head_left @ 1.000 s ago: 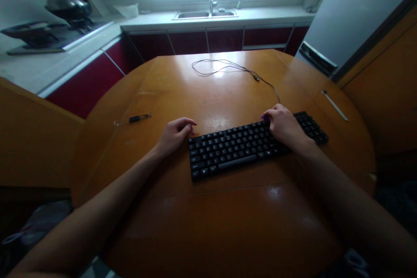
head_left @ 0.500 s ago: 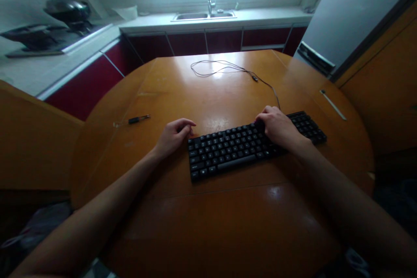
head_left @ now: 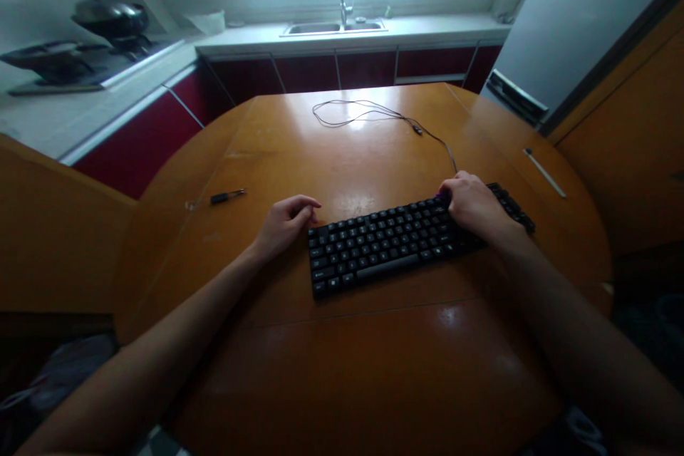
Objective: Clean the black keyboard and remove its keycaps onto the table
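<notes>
A black keyboard (head_left: 382, 246) lies slightly slanted on the wooden table (head_left: 342, 363). My left hand (head_left: 286, 223) rests at its upper left corner, fingers loosely bent, thumb and index finger apart, nothing held. My right hand (head_left: 473, 203) is closed over the upper right part of the keyboard, covering keys there. A small purple bit shows at its fingertips; the rest of what it pinches is hidden. From the keyboard's back edge a thin cable (head_left: 447, 147) runs to a loose coil, with the USB plug (head_left: 417, 129) lying beside it.
Left of my left hand lies a small pen-like tool with a black grip (head_left: 227, 197). A thin pale stick with a dark end (head_left: 545, 172) lies near the right table edge. Behind are a sink (head_left: 313, 29), a stove with pans (head_left: 110, 18) and a fridge (head_left: 566, 21).
My right hand has slid right along the keyboard's upper edge, uncovering keys and showing a purple bit at its fingertips. My left hand and the keyboard have stayed put.
</notes>
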### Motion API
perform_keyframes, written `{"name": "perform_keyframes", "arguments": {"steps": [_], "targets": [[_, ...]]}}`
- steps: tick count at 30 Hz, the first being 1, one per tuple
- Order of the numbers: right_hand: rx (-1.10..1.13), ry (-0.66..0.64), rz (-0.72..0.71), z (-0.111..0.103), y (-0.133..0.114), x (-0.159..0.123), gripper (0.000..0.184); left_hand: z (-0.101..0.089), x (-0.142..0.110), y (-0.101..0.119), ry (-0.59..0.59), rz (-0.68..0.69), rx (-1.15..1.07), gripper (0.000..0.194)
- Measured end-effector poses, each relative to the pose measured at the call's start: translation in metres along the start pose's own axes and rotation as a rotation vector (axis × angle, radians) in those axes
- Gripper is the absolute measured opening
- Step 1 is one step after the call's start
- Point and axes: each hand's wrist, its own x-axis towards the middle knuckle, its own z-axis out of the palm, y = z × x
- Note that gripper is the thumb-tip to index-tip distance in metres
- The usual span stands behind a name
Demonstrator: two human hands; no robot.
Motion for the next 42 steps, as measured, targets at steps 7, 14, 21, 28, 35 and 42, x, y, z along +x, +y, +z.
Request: {"name": "perform_keyframes", "arguments": {"steps": [7,14,21,28,35,42], "targets": [[0.052,-0.001,-0.086,-0.001,-0.012,-0.001,0.033,-0.001,0.000,0.001,-0.003,0.000,0.005,0.022],[0.156,-0.004,-0.192,-0.005,-0.032,-0.006,0.035,0.000,0.000,-0.004,-0.010,-0.005,0.006,0.022],[0.262,-0.077,-0.315,-0.014,-0.037,-0.012,0.033,0.000,0.000,-0.004,-0.008,-0.015,-0.005,0.022],[0.292,-0.096,-0.369,-0.016,-0.037,-0.014,0.035,0.000,0.001,-0.005,-0.005,-0.008,-0.007,0.023],[0.245,-0.129,-0.234,-0.015,-0.036,-0.017,0.033,0.000,0.000,-0.004,0.000,-0.002,0.003,0.022],[0.185,-0.152,-0.125,-0.015,-0.027,-0.014,0.032,0.000,0.000,-0.003,-0.008,0.005,-0.004,0.022]]}}
